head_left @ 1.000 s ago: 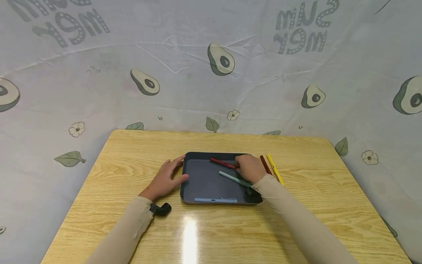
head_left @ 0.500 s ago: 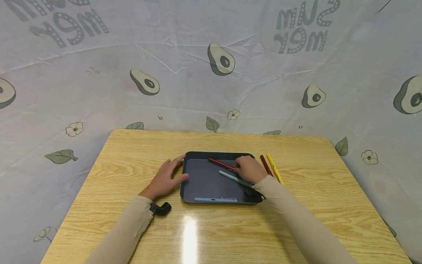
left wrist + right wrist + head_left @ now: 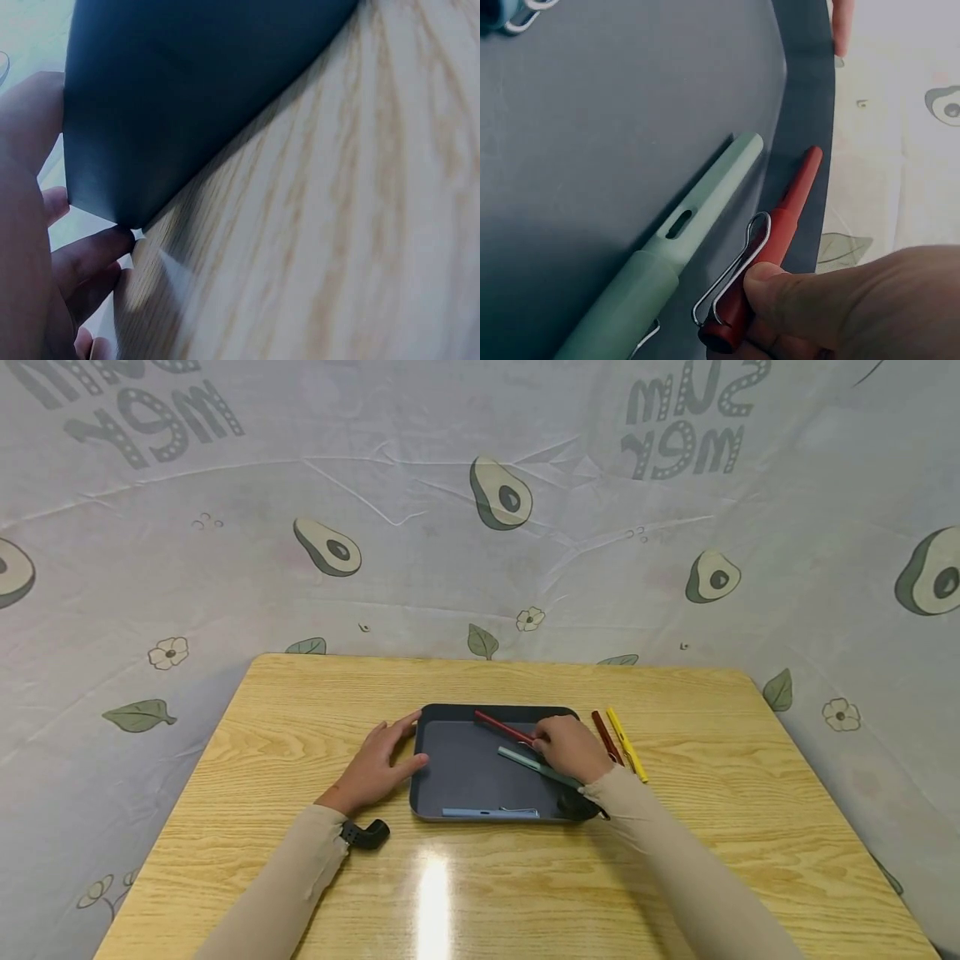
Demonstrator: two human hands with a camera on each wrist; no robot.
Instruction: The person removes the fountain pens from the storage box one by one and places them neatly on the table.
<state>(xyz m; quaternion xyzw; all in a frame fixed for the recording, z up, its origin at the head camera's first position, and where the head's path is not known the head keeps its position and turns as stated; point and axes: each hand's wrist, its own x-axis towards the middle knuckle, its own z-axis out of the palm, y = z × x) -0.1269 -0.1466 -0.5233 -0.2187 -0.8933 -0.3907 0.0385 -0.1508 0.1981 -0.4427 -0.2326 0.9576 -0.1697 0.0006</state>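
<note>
My right hand pinches a red pen over the right part of the dark grey tray. In the right wrist view, thumb and fingers grip the red pen near its clip end, and its slim end points to the tray's far wall. A pale green pen lies beside it on the tray floor, partly under my right hand in the head view. Along the tray's near wall lies a light blue pen. My left hand rests at the tray's left side, thumb over the rim and fingers along the outer wall.
To the right of the tray, a dark red pen and a yellow pen lie side by side on the wooden table. A printed cloth hangs behind the table's far edge.
The red pen's far end has shifted slightly left and risen in my right hand's pinch. My left hand, the tray and the other pens have stayed in place.
</note>
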